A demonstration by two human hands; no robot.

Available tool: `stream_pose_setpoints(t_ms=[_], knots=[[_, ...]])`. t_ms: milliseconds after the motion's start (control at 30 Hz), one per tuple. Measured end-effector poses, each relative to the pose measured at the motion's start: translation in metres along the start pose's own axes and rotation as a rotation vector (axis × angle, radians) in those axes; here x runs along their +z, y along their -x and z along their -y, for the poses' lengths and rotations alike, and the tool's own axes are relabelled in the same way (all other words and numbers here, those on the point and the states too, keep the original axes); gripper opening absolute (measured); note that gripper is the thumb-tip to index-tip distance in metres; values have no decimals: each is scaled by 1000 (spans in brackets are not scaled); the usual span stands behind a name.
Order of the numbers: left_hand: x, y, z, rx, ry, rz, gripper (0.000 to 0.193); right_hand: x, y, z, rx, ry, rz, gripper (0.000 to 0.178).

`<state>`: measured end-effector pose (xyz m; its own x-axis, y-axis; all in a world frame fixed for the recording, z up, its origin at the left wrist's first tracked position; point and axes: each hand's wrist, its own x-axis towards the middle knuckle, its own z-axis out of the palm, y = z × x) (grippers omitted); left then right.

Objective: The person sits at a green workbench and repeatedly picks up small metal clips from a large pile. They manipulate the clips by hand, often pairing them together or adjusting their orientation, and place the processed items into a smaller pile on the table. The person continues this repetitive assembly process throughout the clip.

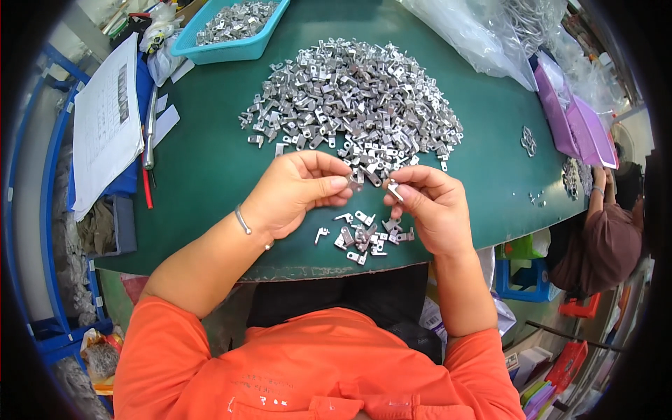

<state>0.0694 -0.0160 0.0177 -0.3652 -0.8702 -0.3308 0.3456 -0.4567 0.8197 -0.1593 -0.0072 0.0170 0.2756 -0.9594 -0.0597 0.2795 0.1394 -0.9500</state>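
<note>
A large heap of small silvery metal brackets (pixel 364 91), bent and with holes, covers the middle of the green table (pixel 210 119). My right hand (pixel 439 210) pinches one metal bracket (pixel 395 190) between thumb and fingertips, just in front of the heap. Level with it on the left, my left hand (pixel 297 192) is closed at the fingertips on another small metal bracket (pixel 355 183), partly hidden by the fingers. Between my wrists, near the table's front edge, lies a smaller loose group of the same brackets (pixel 362 236).
At the back left stands a blue basket (pixel 231 52) of similar parts. Papers (pixel 108 126) and a long-handled metal tool (pixel 150 129) lie at the left. Clear plastic bags (pixel 476 35) and a purple bin (pixel 570 119) occupy the right, where another person (pixel 602 238) sits.
</note>
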Motion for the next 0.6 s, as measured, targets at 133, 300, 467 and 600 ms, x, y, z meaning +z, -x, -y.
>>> stream_pose_setpoints(t_ms=[133, 300, 467, 600], knots=[[-2, 1, 2, -124, 206, 71, 15, -9, 1, -4, 135, -305, 84, 21], [-4, 2, 2, -159, 234, 94, 12, -12, 1, -3, 209, -508, 115, 20], [-6, 5, -4, -125, 123, 119, 13, -15, 4, -1, 236, -598, 139, 20], [5, 9, -9, 207, -735, 58, 6, -1, 18, 6, -84, 396, -109, 10]])
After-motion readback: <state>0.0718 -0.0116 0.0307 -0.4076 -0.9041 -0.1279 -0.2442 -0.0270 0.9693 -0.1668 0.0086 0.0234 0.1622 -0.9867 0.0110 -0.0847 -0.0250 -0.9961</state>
